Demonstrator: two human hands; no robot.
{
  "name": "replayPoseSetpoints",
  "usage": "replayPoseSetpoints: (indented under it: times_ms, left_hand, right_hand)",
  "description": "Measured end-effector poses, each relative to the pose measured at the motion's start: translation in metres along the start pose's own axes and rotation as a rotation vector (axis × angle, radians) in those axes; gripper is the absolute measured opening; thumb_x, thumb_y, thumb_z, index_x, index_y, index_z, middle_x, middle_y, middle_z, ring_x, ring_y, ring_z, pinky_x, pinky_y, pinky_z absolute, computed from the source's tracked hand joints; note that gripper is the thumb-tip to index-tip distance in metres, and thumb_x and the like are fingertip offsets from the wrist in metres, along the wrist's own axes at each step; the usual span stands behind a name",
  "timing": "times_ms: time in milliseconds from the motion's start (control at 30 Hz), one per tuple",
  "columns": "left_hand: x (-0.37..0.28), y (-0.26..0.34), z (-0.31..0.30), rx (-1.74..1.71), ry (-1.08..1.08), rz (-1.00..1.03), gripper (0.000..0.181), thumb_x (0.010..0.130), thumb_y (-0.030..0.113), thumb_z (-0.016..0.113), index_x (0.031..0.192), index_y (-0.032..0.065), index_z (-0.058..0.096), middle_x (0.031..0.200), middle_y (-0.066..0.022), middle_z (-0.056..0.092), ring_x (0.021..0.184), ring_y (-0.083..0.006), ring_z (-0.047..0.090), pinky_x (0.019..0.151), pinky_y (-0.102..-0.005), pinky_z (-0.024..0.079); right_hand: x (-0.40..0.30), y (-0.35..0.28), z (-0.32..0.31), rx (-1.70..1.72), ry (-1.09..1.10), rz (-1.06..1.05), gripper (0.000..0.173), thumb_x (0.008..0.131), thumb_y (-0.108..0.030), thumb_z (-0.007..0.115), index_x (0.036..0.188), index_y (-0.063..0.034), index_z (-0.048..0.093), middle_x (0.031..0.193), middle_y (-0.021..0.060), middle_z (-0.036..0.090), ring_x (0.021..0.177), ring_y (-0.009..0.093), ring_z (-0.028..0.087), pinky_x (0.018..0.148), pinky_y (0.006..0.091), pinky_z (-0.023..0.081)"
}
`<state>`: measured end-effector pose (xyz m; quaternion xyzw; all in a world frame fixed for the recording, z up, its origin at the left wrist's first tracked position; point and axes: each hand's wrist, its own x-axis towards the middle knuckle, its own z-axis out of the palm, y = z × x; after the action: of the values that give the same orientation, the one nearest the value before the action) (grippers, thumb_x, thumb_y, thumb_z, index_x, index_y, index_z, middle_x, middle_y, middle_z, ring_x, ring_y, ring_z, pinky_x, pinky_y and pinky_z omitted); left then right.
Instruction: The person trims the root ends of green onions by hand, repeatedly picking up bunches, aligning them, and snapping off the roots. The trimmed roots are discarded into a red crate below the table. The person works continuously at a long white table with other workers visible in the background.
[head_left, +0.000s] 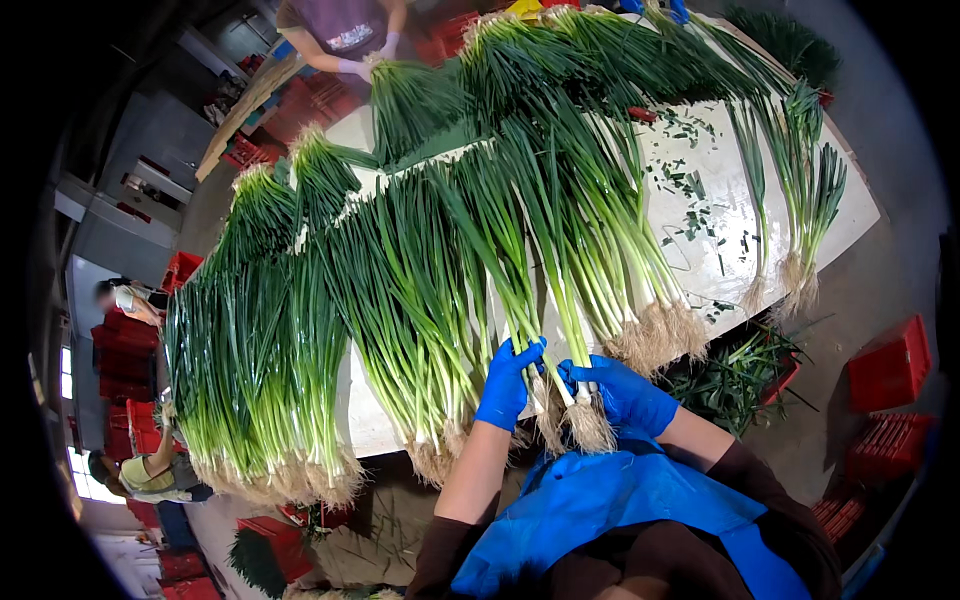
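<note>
In blue gloves, both my hands are at the near edge of a white table (367, 420). My left hand (508, 384) is closed around a few green onions (517, 307), whose roots hang below the fist. Close to its right, my right hand (624, 391) grips the white ends of other green onions (571, 326); their bushy roots (591, 426) stick out toward my blue apron (607, 499). Which stalk lies in which hand is partly hidden by the gloves. A loose row of green onions (405, 300) lies to the left, and another bunch (637, 262) lies to the right.
Across the table a co-worker's gloved hands (371, 64) hold a bunch of green onions (409, 105). Cut leaf scraps (694, 214) litter the right side. A crate of trimmed leaves (739, 375) stands by the table's edge, and red crates (892, 364) are at the far right.
</note>
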<state>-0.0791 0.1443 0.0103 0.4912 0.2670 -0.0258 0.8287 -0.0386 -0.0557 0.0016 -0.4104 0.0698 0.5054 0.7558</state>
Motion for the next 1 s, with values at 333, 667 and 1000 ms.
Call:
replayPoseSetpoints:
  times_ms: [333, 667, 1000]
  left_hand:
    - [-0.012, -0.001, 0.042, -0.027, 0.117, 0.026, 0.036, 0.083, 0.007, 0.065, 0.117, 0.0036, 0.055, 0.096, -0.0054, 0.062, 0.085, -0.0154, 0.059, 0.072, -0.0287, 0.051]
    - [-0.012, -0.022, 0.089, 0.33, 0.204, 0.076, 0.078, 0.088, 0.051, 0.055, 0.141, -0.0006, 0.029, 0.141, -0.0215, 0.037, 0.124, -0.0296, 0.043, 0.105, -0.037, 0.031]
    - [0.003, -0.039, 0.054, -0.126, -0.046, 0.067, 0.026, 0.08, 0.01, 0.066, 0.103, 0.0043, 0.056, 0.085, -0.0065, 0.059, 0.074, -0.0162, 0.056, 0.066, -0.032, 0.046]
  right_hand:
    - [-0.043, -0.04, 0.003, 0.042, -0.256, 0.026, 0.052, 0.086, -0.019, 0.064, 0.131, 0.0003, 0.045, 0.12, 0.0151, 0.058, 0.11, 0.023, 0.058, 0.092, 0.0328, 0.046]
    - [-0.032, -0.04, -0.019, -0.015, -0.261, 0.037, 0.037, 0.089, -0.019, 0.06, 0.123, -0.0045, 0.053, 0.108, 0.0068, 0.061, 0.094, 0.017, 0.06, 0.081, 0.0298, 0.048]
    - [0.022, -0.005, -0.088, -0.422, 0.052, 0.052, 0.04, 0.089, -0.029, 0.061, 0.113, 0.0017, 0.056, 0.098, 0.0097, 0.063, 0.086, 0.018, 0.059, 0.073, 0.0304, 0.048]
